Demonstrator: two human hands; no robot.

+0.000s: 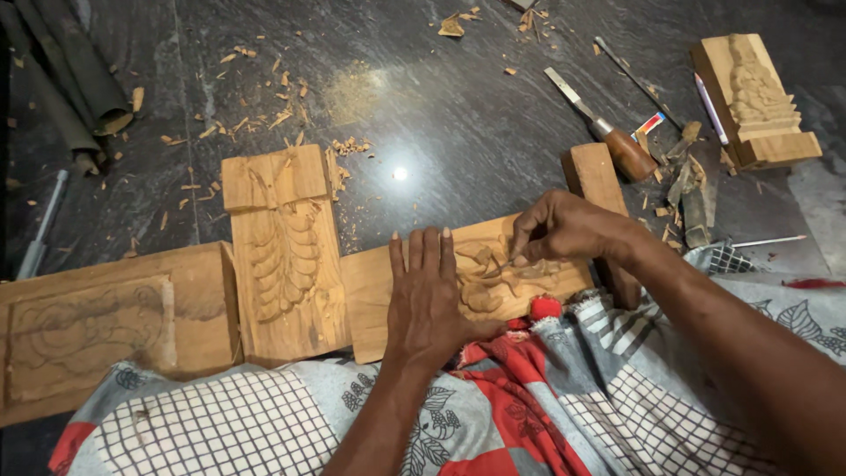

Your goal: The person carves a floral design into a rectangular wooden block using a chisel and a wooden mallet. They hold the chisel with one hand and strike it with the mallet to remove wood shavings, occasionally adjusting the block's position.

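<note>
Panel point(493, 273): flat wooden slab, half-carved relief, lying on the dark stone floor point(441, 115) against the lap; landmark for all below.
Left hand point(427, 295): pressed palm-down on the panel's left half, fingers point(423, 256) straight and held close together, holding nothing.
Right hand point(564, 229): over the panel's upper right part, fingers point(524, 242) pinching a thin carving tool point(500, 267) whose tip meets the carved relief.
Tall carving point(286, 256): just left of the panel, touching its edge; upright plank with a ribbed, leaf-like relief.
Sketched slab point(106, 326): farther left, beyond the tall carving; wide board with a faint pencil outline, uncut.
Block point(599, 189): plain wood piece at the panel's right end, running away from the lap, partly under the right wrist.
Chisel point(608, 132): above and right of the panel, near the block; brown wooden handle, flat steel blade.
Figure carving point(758, 101): well apart, far upper right; pale block with a stepped figure in relief.
Pen point(709, 107): beside the figure carving's left edge.
Chips point(273, 97): scattered on the floor above and left of the panel.
Cloth point(546, 405): below the panel, over the lap; grey checked and leaf print with red patches, touching the panel's near edge.
Rolled bundle point(70, 79): far upper left, dark, well apart.
</note>
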